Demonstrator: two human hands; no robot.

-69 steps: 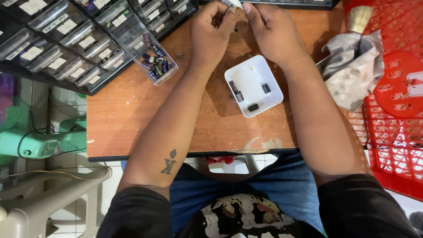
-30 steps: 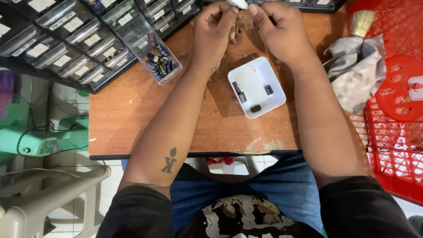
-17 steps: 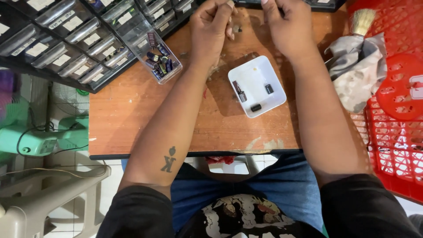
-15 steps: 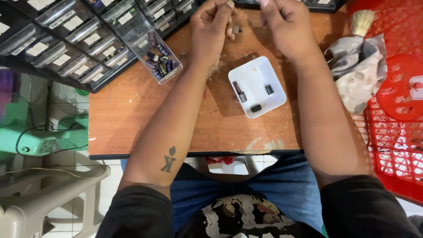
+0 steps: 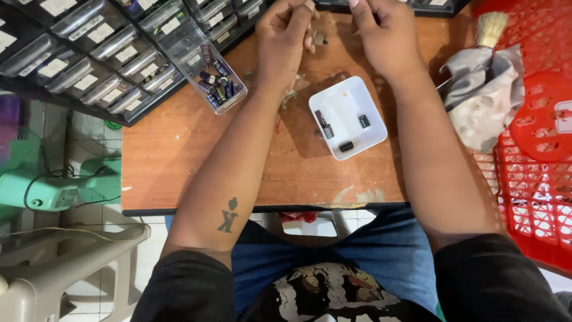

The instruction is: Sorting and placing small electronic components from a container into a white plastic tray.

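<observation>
Both hands are raised at the far edge of the wooden table [image 5: 179, 155], close together, their fingertips cut off by the top of the view. My left hand [image 5: 285, 37] is curled shut, with a small dark part [image 5: 320, 39] showing at its fingers. My right hand [image 5: 386, 37] faces it a short gap away; what it pinches is hidden. Just below the hands sits a white square tray [image 5: 351, 98] holding three small dark components [image 5: 346, 145]. A clear drawer [image 5: 196, 50] pulled out of the cabinet, with several small capacitors [image 5: 215, 89] inside, lies left of my left wrist.
A black cabinet of small labelled drawers [image 5: 77, 53] covers the table's back left. At the right stand a red plastic basket [image 5: 536, 179], a grey rag [image 5: 482, 95] and a brush [image 5: 491, 27]. A pale green fan [image 5: 42, 191] and a plastic stool [image 5: 65, 268] are on the floor at left.
Both hands have moved a little farther away, toward the top edge. The small white piece seen between the fingertips earlier is now out of view. Tray and drawer have not moved.
</observation>
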